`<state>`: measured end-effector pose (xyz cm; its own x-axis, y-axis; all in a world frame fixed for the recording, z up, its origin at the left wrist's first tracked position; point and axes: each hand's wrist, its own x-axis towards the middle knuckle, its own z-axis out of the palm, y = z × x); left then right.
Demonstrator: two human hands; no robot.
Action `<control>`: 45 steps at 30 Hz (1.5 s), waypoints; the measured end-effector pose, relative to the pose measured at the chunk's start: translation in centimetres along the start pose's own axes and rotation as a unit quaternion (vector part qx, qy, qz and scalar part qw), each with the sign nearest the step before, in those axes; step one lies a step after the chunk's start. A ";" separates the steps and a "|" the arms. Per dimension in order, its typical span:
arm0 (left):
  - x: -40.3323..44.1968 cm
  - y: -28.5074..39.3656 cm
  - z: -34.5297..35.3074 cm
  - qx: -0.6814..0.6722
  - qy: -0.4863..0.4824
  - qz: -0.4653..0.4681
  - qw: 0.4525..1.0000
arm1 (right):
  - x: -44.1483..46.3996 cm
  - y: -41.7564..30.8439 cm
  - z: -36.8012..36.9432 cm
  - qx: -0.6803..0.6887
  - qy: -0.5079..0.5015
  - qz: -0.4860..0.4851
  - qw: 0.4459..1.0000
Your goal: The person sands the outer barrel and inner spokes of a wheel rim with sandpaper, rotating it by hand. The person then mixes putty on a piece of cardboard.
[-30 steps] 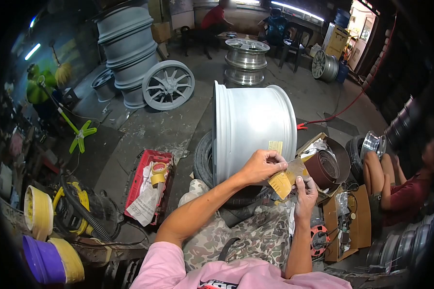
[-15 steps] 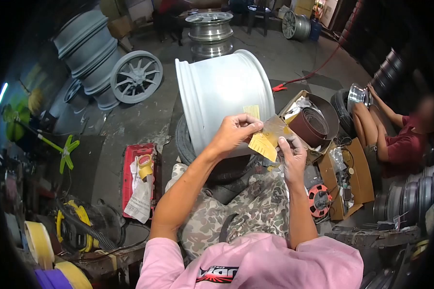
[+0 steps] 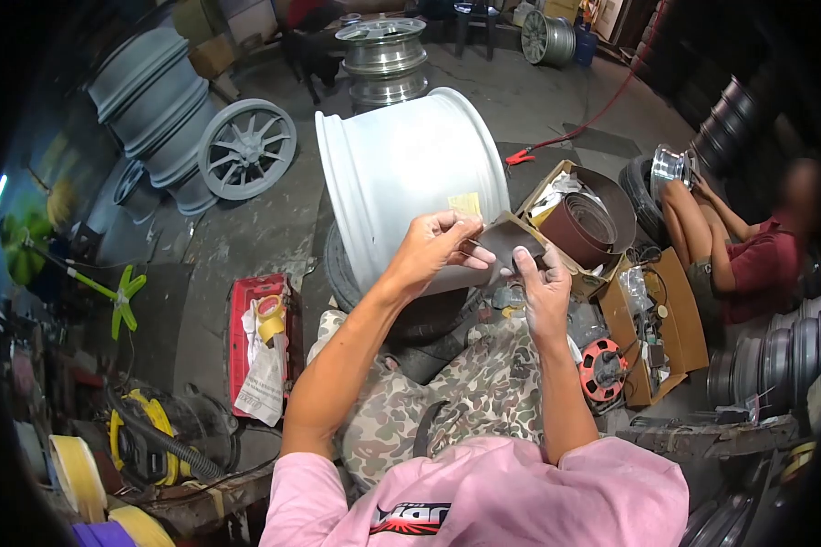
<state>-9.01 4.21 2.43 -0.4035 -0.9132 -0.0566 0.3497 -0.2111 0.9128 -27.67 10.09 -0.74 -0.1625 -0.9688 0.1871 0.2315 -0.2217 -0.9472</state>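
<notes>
A small grey-brown sheet (image 3: 513, 239) spans the gap between my hands. My left hand (image 3: 436, 248) pinches its left side, with the lower fingers loosely curled. At the sheet's lower right edge, the thumb and fingers of my right hand (image 3: 543, 284) close on it. Just beyond the hands a large pale grey wheel barrel (image 3: 410, 164) lies on its side on a black tyre (image 3: 339, 260). A yellowish patch (image 3: 465, 205) is on the barrel near my left fingertips.
Right: an open box (image 3: 570, 178) with a brown abrasive roll (image 3: 579, 228), a cardboard box (image 3: 684, 319) of parts, an orange reel (image 3: 602, 369), a seated person (image 3: 762, 264). Left: a red crate (image 3: 244, 346) with tape, stacked wheels (image 3: 150, 96), a green fan (image 3: 119, 296). A dog (image 3: 312, 64) stands behind.
The view has tilted down and turned right. The sheet's yellow printed side no longer shows, and its grey-brown face is visible between my hands. A dog has come into clearer view.
</notes>
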 end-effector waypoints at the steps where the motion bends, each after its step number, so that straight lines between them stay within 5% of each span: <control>1: -0.1 0.0 0.1 0.000 -0.002 -0.001 1.000 | 0.1 -0.1 0.4 0.005 0.020 -0.015 1.000; 3: -0.2 0.0 0.1 0.006 -0.055 0.012 0.998 | 0.2 0.0 0.2 0.007 0.025 -0.012 1.000; 12: -0.1 -0.4 -0.2 0.145 -0.026 0.009 0.989 | 0.1 0.0 0.2 0.007 0.034 -0.002 0.999; 26: -0.4 -0.4 0.0 0.134 -0.058 0.010 0.989 | -0.4 1.0 0.1 -0.050 0.093 -0.050 0.993; 37: -0.3 -0.7 -0.3 0.143 -0.034 0.026 0.989 | -0.2 0.0 0.6 -0.005 -0.009 0.001 1.000; 45: 0.0 -0.9 -0.8 0.135 -0.065 0.019 0.989 | 0.1 0.5 0.4 -0.006 0.011 0.049 0.999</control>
<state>-8.67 4.17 1.32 -0.5064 -0.8621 0.0155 0.1356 -0.0619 0.9888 -27.22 9.87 -1.07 -0.1602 -0.9831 0.0882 0.2350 -0.1247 -0.9640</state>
